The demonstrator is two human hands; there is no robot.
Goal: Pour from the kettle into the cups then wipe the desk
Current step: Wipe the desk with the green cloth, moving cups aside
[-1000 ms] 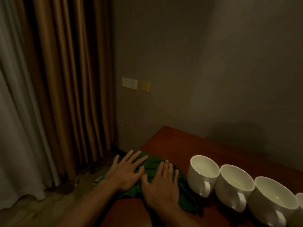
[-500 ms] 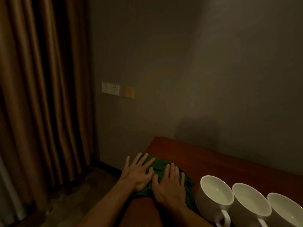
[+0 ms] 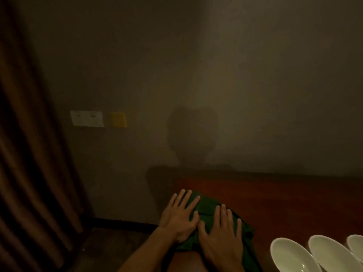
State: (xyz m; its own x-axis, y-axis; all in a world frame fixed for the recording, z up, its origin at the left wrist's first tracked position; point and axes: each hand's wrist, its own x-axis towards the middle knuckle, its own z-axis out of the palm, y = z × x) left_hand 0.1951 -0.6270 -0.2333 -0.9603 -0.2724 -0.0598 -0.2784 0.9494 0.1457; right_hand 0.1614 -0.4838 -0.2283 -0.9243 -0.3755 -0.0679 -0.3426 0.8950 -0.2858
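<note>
A dim grey wall backs the reddish-brown surface, and a brown curtain hangs at far left. A green cloth lies bunched at the surface's left edge, toward the near corner. Three white cups line the near edge at right, cut off by the frame. The left hand and right hand press flat on the cloth, fingers spread, thumbs almost touching. Markings on the white socket plate beside a yellow plate are too blurred to read.
</note>
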